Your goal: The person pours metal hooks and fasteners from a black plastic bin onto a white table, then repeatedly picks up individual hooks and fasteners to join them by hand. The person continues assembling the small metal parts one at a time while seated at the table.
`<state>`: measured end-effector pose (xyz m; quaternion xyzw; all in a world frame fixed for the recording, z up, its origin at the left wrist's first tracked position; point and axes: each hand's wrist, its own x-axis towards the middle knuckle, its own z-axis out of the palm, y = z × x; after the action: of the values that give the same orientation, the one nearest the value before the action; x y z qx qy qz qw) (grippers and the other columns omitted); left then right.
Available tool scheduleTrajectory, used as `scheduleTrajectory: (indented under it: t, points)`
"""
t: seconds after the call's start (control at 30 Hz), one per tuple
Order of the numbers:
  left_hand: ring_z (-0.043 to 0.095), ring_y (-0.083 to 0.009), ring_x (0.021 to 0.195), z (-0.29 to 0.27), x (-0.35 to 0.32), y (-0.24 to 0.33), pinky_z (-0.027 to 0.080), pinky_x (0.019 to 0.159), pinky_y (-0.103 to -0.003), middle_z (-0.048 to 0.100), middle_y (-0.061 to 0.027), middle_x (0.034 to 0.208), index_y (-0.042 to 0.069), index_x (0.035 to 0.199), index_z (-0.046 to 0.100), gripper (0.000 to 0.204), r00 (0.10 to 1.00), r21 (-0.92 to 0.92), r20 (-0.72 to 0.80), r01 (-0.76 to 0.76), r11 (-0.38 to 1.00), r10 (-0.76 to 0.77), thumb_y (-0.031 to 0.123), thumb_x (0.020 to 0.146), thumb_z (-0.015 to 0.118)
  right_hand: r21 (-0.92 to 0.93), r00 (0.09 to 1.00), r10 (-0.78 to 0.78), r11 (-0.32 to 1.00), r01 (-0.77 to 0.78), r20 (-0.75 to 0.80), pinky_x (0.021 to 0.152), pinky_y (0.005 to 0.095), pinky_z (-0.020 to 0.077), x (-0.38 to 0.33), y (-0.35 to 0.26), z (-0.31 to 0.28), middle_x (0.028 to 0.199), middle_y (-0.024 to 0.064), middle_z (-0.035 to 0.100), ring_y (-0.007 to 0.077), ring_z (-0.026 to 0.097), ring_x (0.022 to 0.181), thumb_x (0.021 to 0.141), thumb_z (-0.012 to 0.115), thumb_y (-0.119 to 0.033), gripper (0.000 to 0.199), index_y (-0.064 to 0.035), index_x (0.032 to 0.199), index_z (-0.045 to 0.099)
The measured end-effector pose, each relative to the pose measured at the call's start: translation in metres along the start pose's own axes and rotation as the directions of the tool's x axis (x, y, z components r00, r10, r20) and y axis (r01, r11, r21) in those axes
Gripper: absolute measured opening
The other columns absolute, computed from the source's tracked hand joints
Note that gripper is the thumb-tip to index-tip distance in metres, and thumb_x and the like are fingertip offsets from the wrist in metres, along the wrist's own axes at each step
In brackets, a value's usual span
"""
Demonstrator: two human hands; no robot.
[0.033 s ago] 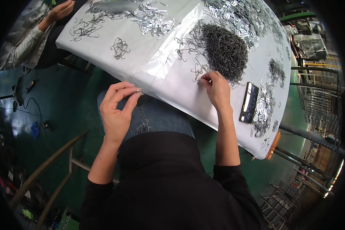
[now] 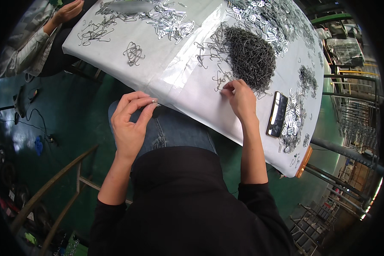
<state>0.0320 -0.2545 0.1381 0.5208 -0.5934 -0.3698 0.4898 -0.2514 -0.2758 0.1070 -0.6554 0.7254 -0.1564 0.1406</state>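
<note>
Thumb and index finger of my left hand (image 2: 130, 123) pinch a small shiny metal piece (image 2: 154, 102) just off the table's near edge, above my lap. Most of it is hidden by the fingertips. My right hand (image 2: 241, 97) reaches over the table, fingers pressed together beside a few loose wire hooks (image 2: 219, 79); what lies between the fingertips, if anything, I cannot make out. Just beyond it rises a dense heap of dark wire hooks (image 2: 251, 57). Farther back spreads a large pile of flat, shiny slotted metal pieces (image 2: 262, 19).
A phone (image 2: 277, 114) lies right of my right forearm, beside more slotted pieces (image 2: 292, 121). On the table's (image 2: 158, 64) left part are a small tangle of hooks (image 2: 134, 53) and another slotted pile (image 2: 173, 25). Another person's hand (image 2: 68, 11) shows at upper left. A bent metal rail (image 2: 59, 179) stands lower left.
</note>
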Motion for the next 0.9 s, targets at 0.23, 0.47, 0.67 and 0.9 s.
scheduleTrajectory:
  t: [0.23, 0.47, 0.67, 0.9]
  points:
    - [0.060, -0.0130, 0.079, -0.003, 0.000, 0.000, 0.048, 0.070, -0.025, 0.062, -0.0057, 0.093, 0.001, 0.090, 0.071, 0.012, 1.000, 0.014, -0.011, 0.002, 1.000, -0.001, -0.003, 0.079, 0.069, 0.045, 0.980, 0.031, 0.998, -0.040, 0.197, 0.073, 0.0431, 0.0498, 0.019, -0.003, 0.000, 0.085, 0.0159, 0.066, 0.0358, 0.064, 0.080, 0.081, 0.064, -0.011, 0.012, 0.0003, 0.085, 0.063]
    - [0.061, -0.0129, 0.076, -0.006, -0.002, 0.006, 0.049, 0.067, -0.025, 0.063, -0.0054, 0.092, 0.001, 0.090, 0.070, 0.011, 0.999, 0.004, -0.035, -0.012, 1.000, 0.012, -0.003, 0.080, 0.068, 0.420, 0.922, 0.135, 0.859, -0.292, 0.363, 0.063, 0.0300, 0.0520, 0.021, -0.032, -0.031, 0.077, 0.0128, 0.068, 0.0179, 0.066, 0.069, 0.083, 0.065, -0.005, 0.013, 0.0040, 0.092, 0.065]
    - [0.063, -0.0158, 0.075, -0.006, -0.004, 0.010, 0.050, 0.066, -0.027, 0.064, -0.0068, 0.094, 0.001, 0.090, 0.070, 0.011, 0.999, 0.045, -0.048, -0.010, 0.999, 0.012, -0.002, 0.079, 0.069, 0.909, 0.917, -0.166, 0.277, -0.311, 0.364, 0.060, 0.0210, 0.0452, -0.014, -0.115, -0.011, 0.081, 0.0058, 0.065, 0.0099, 0.059, 0.069, 0.087, 0.066, -0.010, 0.012, 0.0009, 0.091, 0.064]
    - [0.063, -0.0196, 0.079, -0.009, -0.007, 0.010, 0.051, 0.067, -0.029, 0.064, -0.0069, 0.091, 0.002, 0.089, 0.070, 0.013, 0.996, 0.093, -0.081, -0.020, 0.995, 0.028, -0.001, 0.076, 0.071, 0.928, 0.955, -0.160, 0.320, -0.190, 0.250, 0.076, 0.0214, 0.0415, -0.019, -0.151, 0.002, 0.087, 0.0003, 0.059, 0.0076, 0.052, 0.082, 0.087, 0.066, -0.007, 0.008, -0.0012, 0.091, 0.063]
